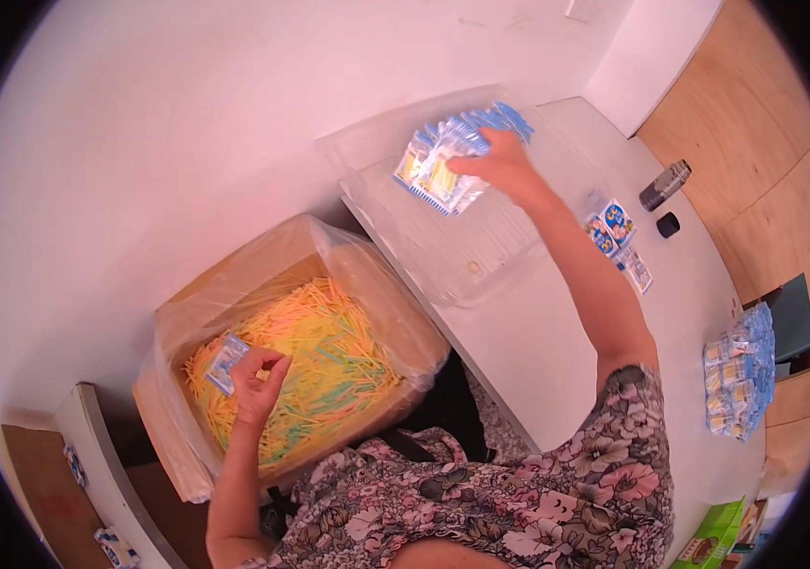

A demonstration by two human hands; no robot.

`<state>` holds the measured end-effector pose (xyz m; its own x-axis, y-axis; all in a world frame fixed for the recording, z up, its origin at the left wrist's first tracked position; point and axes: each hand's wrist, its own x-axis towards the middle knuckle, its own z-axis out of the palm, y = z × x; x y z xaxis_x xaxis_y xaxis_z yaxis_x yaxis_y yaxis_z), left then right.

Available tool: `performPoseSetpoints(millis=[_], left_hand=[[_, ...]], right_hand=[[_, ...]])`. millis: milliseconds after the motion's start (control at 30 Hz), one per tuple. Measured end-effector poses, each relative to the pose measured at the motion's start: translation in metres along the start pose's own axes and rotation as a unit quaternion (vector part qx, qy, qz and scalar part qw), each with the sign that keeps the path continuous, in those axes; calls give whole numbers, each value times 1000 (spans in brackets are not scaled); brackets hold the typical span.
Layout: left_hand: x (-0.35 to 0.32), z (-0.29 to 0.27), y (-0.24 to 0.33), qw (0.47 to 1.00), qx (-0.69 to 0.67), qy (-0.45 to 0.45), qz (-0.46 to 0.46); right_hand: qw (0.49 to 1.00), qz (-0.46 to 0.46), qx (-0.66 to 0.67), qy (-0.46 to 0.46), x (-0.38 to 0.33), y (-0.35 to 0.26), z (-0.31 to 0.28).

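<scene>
Over the open box my left hand (258, 381) is closed, with thumb and forefinger curled together. A small blue-and-white packet (227, 364) sticks out from its fingers. Thin pastel sticks (305, 365) in orange, yellow and green fill the plastic-lined cardboard box (173, 327) beneath it. My right arm reaches across the table to a clear plastic tray (443, 251). There my right hand (503, 166) grips a fanned row of blue-and-white packets (429, 156), thumb on the near side and fingers over the top.
Loose packets (614, 228) lie on the table (671, 322) right of my arm, near a dark bottle (666, 185) and a black cap (668, 225). A bundle of blue packets (740, 375) stands at the right edge. A green box (713, 536) is at lower right. White wall (187, 123) rises behind.
</scene>
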<state>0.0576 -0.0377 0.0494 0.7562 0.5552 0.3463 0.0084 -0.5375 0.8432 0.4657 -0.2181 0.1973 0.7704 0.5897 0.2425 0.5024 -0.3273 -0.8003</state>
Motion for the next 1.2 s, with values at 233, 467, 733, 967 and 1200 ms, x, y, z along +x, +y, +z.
performPoseSetpoints(millis=[233, 467, 733, 967, 1200], left_hand=[[-1, -19, -32, 994, -56, 60, -69], [6, -29, -30, 992, -71, 46, -93], [9, -41, -30, 988, -65, 93, -106], [-2, -46, -47, 983, -60, 137, -108], [-1, -58, -70, 974, -6, 182, -136]], right_hand=[[977, -49, -205, 2, 72, 46, 101], [928, -31, -372, -9, 64, 24, 118], [797, -276, -538, 16, 60, 37, 112], [809, -218, -546, -6, 55, 18, 121], [807, -216, -548, -51, 45, 24, 108]])
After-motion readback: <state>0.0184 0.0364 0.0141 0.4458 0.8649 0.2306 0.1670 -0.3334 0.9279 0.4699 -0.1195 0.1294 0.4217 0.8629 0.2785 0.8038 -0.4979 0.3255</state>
